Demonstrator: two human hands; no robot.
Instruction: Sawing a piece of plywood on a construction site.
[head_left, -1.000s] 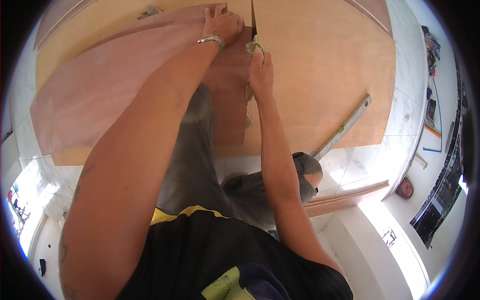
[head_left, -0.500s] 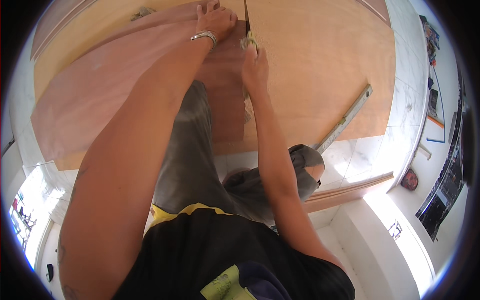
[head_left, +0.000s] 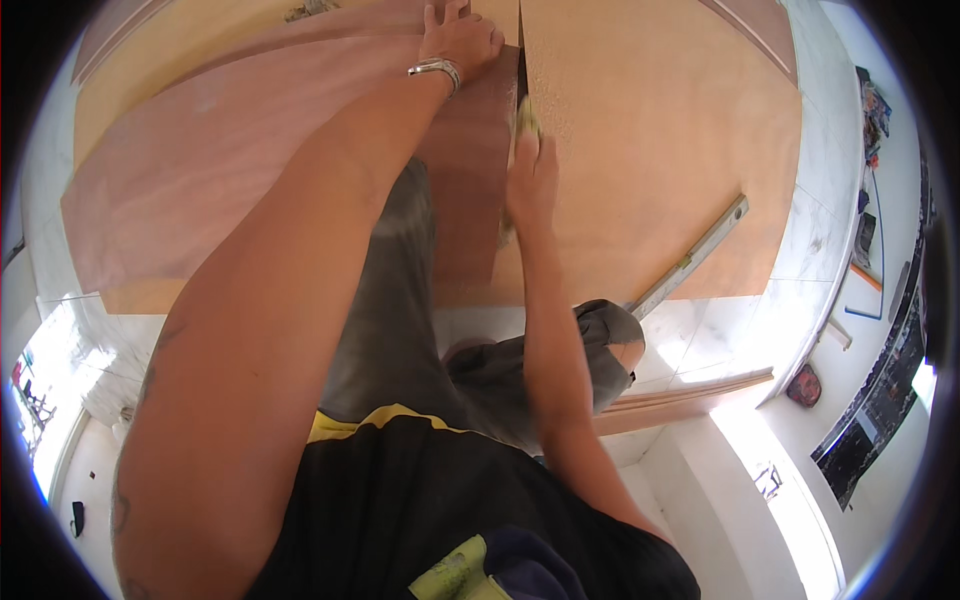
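My left hand (head_left: 458, 40) lies with fingers spread on the upper edge area of a reddish plywood sheet (head_left: 230, 150), a metal-banded watch on its wrist. My right hand (head_left: 532, 180) is closed round a yellowish tool (head_left: 530, 115), largely hidden by the fingers and slightly blurred, at the sheet's right edge. Fine shavings lie beside it on a paler plywood sheet (head_left: 670, 150), with a dark narrow gap above the tool. My left knee (head_left: 398, 200) rests against the reddish sheet.
A metal spirit level (head_left: 690, 255) lies diagonally near my right knee. Long boards (head_left: 680, 398) lie at lower right on white marble-look tiles (head_left: 810, 230). A white wall runs along the right, with assorted items (head_left: 872, 110) beside it. A small clump (head_left: 305, 12) sits at the top left.
My right hand and the tool have moved back toward my body along the sheet's edge. My left hand stays on the sheet. The whole view has shifted slightly.
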